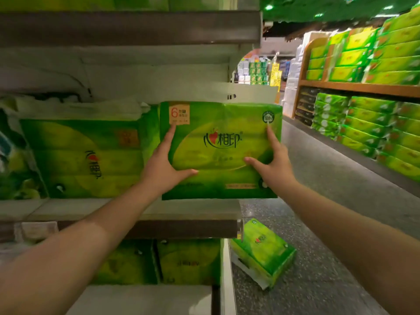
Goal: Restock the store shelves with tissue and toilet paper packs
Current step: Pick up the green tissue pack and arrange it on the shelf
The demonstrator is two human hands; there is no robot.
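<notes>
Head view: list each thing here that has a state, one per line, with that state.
Held tissue pack: upright, sealed, at the shelf's right end, overhanging its edge.
Left hand: fingers straight, pressing the pack's front.
Right hand: fingers spread flat on the pack's front.
Neighbouring pack: upright on the shelf, left of the held pack.
Floor pack: lying tilted on the floor.

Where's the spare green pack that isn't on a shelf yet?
In the head view, the spare pack lies tilted on the floor, lower right of centre, just past the shelf end and below the pack at the hands.
</notes>
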